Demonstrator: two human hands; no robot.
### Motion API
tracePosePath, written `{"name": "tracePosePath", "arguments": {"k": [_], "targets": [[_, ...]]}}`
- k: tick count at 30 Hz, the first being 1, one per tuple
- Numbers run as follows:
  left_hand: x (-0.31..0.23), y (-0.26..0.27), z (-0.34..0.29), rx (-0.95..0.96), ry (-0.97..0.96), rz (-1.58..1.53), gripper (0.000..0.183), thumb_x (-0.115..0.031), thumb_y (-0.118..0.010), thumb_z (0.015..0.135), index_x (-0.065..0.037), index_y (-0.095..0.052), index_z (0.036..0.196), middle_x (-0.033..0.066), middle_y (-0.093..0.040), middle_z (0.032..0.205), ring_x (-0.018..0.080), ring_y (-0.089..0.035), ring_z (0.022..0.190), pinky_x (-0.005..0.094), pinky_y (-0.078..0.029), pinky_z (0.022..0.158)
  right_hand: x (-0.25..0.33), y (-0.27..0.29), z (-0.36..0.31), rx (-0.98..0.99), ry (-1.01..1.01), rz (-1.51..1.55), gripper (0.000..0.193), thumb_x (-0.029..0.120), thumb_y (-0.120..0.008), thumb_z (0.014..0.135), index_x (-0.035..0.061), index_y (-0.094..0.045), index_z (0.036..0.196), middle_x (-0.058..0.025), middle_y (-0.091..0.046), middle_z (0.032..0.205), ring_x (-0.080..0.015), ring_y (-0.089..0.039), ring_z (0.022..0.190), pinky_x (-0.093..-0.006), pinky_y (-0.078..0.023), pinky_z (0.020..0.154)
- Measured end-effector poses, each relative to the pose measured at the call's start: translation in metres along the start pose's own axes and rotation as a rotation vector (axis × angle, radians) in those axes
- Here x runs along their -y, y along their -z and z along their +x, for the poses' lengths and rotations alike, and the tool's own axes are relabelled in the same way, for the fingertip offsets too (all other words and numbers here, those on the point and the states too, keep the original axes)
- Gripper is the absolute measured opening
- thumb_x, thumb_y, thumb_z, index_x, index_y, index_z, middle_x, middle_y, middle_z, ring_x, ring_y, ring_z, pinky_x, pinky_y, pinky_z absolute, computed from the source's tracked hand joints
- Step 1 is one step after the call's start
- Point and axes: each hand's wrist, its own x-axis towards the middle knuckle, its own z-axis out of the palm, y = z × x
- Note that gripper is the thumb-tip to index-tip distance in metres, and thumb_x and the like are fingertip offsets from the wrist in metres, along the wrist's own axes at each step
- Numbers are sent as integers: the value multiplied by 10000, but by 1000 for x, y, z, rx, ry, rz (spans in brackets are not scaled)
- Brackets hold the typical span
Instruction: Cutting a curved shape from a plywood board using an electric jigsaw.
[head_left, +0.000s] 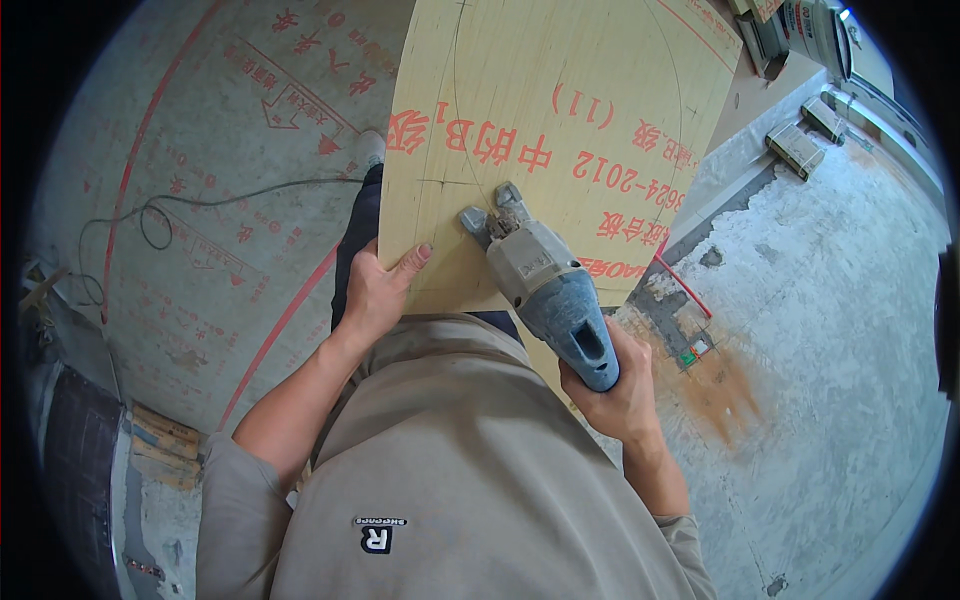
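A pale yellow wooden board with red print and thin pencil lines, some of them curved, lies in front of my body. My left hand grips its near left edge, thumb on top and fingers underneath. On the board's near part rests a blue and grey power tool that looks like a jigsaw, its forked metal foot pointing away from me. My right hand is wrapped round the tool's rear handle, just past the board's near edge. The blade is not visible, and the fingers under the board are hidden.
A dark cable loops over the printed floor covering at left. At right, a red rod lies on the rough concrete floor near a brown stain. Grey metal blocks sit at far right. Wood pieces lie at lower left.
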Motion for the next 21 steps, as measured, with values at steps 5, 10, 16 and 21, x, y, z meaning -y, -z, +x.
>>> {"name": "tracePosePath", "arguments": {"k": [5, 10, 16, 21], "targets": [[0, 0, 0, 10, -1, 8, 509, -375, -766, 1005, 57, -691, 1262, 137, -774, 1139, 167, -684, 1033, 330, -529, 923, -2, -1, 0, -2, 0, -1, 218, 20, -745, 768, 7, -680, 975, -119, -685, 809, -234, -674, 694, -334, -539, 724], [-3, 1, -1, 14, -2, 17, 507, -373, -761, 1008, 56, -691, 1268, 136, -774, 1143, 166, -685, 1034, 328, -529, 925, 1, -2, 1, 1, -5, 9, 228, 21, -746, 773, 6, -685, 992, -116, -687, 814, -233, -671, 700, -335, -539, 732], [-3, 0, -2, 1, 15, -6, 498, -364, -766, 1007, 57, -693, 1264, 129, -776, 1147, 161, -687, 1030, 319, -528, 921, 4, -3, 1, -14, -19, 14, 238, 23, -746, 780, 4, -687, 1009, -121, -695, 845, -233, -673, 716, -336, -540, 741], [2, -1, -2, -17, 5, -44, 495, -353, -770, 1006, 61, -692, 1265, 130, -776, 1144, 158, -686, 1031, 315, -527, 924, 2, -4, 0, -18, -27, 3, 235, 24, -747, 781, 2, -686, 1007, -126, -694, 841, -233, -675, 720, -338, -543, 747]]}}
